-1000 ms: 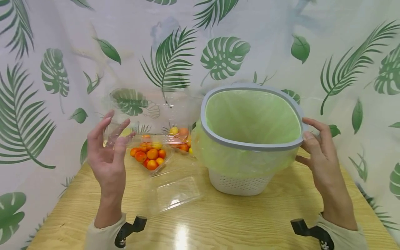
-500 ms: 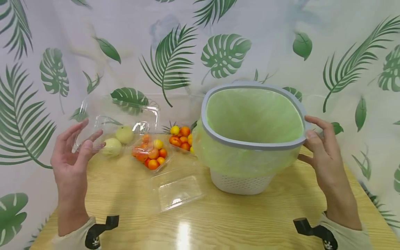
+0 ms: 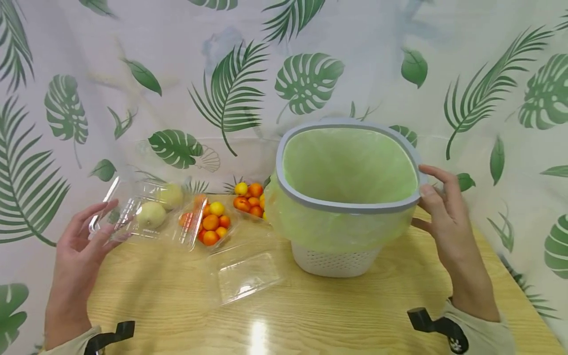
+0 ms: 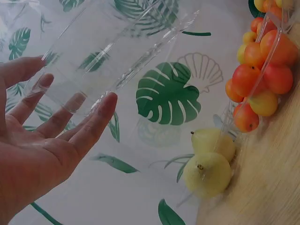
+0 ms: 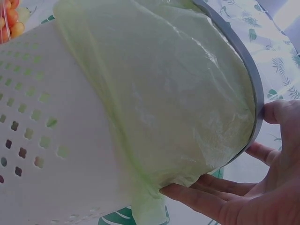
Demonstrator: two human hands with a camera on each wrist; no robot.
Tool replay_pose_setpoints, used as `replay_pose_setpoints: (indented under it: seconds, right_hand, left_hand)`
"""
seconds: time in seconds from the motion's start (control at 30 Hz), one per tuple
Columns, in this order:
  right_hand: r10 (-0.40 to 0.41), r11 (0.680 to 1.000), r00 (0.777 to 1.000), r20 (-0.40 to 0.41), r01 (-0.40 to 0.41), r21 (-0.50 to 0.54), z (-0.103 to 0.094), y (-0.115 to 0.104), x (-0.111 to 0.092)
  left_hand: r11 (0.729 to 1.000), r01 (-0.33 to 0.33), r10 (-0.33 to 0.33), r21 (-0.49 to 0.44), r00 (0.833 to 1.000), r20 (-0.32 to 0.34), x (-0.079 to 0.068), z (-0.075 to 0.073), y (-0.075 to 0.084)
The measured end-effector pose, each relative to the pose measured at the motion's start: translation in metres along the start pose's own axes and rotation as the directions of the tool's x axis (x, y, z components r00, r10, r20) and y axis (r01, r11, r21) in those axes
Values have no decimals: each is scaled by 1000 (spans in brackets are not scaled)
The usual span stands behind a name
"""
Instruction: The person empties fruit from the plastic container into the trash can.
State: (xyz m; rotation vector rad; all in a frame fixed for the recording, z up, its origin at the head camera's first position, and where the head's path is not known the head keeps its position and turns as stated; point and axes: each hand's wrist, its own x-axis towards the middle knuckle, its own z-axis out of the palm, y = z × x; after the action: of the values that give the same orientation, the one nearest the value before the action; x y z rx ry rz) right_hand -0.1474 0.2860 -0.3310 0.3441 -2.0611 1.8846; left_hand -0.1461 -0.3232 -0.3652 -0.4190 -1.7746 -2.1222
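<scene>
My left hand holds a clear plastic box by its near end, between thumb and fingers. The box is tilted, and two yellow-green pears show through it in the head view. At the right, my right hand grips the edge of a waste basket, with thumb and fingers at its grey rim. A pale green bin liner lines the basket and hangs folded over its outside. In the right wrist view one fingertip touches the liner below the rim.
A clear tray of small orange and yellow fruit stands left of the basket. More such fruit sits behind it. A shallow clear plastic tray or lid lies on the wooden table. A leaf-patterned curtain hangs behind.
My left hand has moved left and lower with the clear box, which now tips down in front of the pears and the nearer fruit. My right hand stays at the basket rim.
</scene>
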Motion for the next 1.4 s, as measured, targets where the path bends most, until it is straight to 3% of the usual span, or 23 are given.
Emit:
replay_pose_setpoints:
  seconds: [0.2,0.43,0.8,0.87,1.07,1.2,1.4]
  right_hand:
    - [16,1000,1000,-8,-16,-11,-2,0,-2]
    - [28,1000,1000,-15,-28,-3,-5,2,-5]
    - [27,1000,999,-32,-27,-1,-10,3,-7]
    - [29,1000,999,-32,-30,-1,-9,3,-6]
    - [46,999,999,-20,-47,-4,0,7,-3]
    - [48,999,999,-8,-49,-18,5,7,-3]
    - [28,1000,999,-17,-28,-5,4,1,-1]
  left_hand:
    - [996,80,-77,-30,991,108,0,-32,-18]
    - [985,155,-134,-79,965,225,-3,-64,-45]
    - [947,248,-152,-204,906,394,-12,-87,-69]
    - [942,266,-166,-206,900,404,-15,-91,-71]
    - [941,290,-205,-177,901,383,-26,-98,-73]
    - [920,327,-225,-218,893,390,-39,-100,-76]
    - [892,375,-285,-252,900,330,-49,-101,-79]
